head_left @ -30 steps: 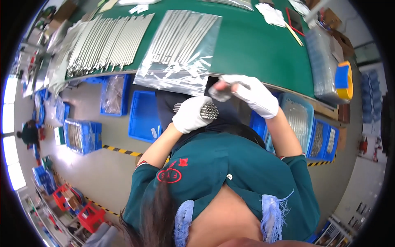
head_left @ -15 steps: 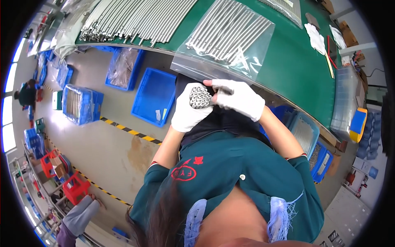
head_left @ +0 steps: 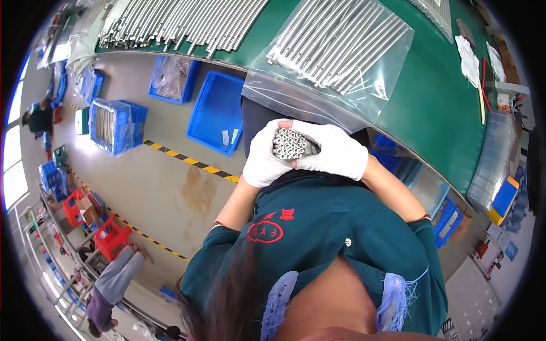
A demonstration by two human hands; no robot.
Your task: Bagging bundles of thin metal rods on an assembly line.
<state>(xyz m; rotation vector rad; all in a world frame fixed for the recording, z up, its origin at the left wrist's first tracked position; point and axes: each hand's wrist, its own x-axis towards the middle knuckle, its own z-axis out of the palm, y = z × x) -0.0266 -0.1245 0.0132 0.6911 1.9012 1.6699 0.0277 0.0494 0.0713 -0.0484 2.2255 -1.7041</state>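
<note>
A bundle of thin metal tubes (head_left: 289, 144) stands end-on toward me, its round open ends showing. Around its left side wraps my left hand (head_left: 265, 156), in a white glove with bare fingertips. My right hand (head_left: 336, 152), gloved alike, closes round the bundle's right side, so both hands grip it together. The length of the tubes below the ends is hidden. Just beyond my hands, a clear plastic bag (head_left: 382, 91) lies on the green table (head_left: 435, 122) with a layer of similar metal tubes (head_left: 341, 42) on it.
More metal rods (head_left: 182, 25) lie in a row at the table's far left. Blue crates (head_left: 213, 116) stand on the floor left of me. White gloves (head_left: 468, 62) lie on the table's right. A red stool (head_left: 112, 236) and people (head_left: 111, 290) are further left.
My right hand has moved in from beside the bundle and now closes on it. The bundle's ends sit slightly lower and further right in view. The head view has shifted a little.
</note>
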